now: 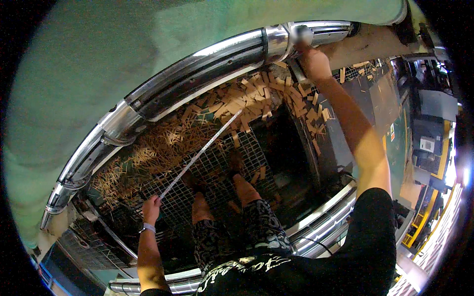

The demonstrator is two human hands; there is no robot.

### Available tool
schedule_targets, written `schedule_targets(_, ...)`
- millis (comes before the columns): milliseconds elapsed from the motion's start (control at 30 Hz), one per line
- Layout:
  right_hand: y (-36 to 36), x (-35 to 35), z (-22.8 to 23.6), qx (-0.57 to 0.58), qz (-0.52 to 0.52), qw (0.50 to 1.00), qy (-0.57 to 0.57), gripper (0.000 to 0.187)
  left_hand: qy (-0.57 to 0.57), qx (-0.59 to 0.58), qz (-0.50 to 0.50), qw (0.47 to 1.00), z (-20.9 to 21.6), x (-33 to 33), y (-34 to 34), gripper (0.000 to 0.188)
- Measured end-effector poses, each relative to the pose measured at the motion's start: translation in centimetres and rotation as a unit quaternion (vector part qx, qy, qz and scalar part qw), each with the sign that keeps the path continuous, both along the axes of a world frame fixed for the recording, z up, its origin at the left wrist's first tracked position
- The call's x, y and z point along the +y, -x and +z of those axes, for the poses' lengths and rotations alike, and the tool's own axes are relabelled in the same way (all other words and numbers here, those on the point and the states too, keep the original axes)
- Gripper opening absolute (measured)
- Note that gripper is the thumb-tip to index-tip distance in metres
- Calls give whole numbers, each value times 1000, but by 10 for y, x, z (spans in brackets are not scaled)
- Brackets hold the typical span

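My left hand is closed round the near end of a long, thin white strip with fine marks along it, which looks like a measuring tape. It slants up and away to the right, its far end over a heap of cardboard offcuts. With the arm stretched out, my right hand reaches up to the right part of a long shiny metal roller shaft with dark grooved sections. A blurred round patch covers its fingertips there, so I cannot make out whether they hold anything.
Below me is a metal grid floor, where my feet stand. Thin cardboard strips pile up at the left. Behind the shaft rises a large green machine panel. Shiny rollers run close by me, and yellow railings stand far right.
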State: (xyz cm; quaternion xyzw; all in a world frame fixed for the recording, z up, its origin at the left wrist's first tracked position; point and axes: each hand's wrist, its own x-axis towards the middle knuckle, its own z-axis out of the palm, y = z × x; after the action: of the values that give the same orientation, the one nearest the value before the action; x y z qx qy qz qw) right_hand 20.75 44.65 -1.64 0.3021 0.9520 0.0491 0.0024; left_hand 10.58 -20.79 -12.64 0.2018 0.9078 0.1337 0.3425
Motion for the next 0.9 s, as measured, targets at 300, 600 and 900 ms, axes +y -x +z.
schedule_targets(300,138,-165,29,464,-135,561,672,13,-68,8,-55,996,-3,0,7,17)
schedule_targets(600,145,-148,18,598,-229,396,658,10,-31,4,-55,998,7,-12,6,16)
schedule_targets(900,141,-152,18,621,-111,359,688,15,-17,-73,-53,996,-25,-14,-4,13)
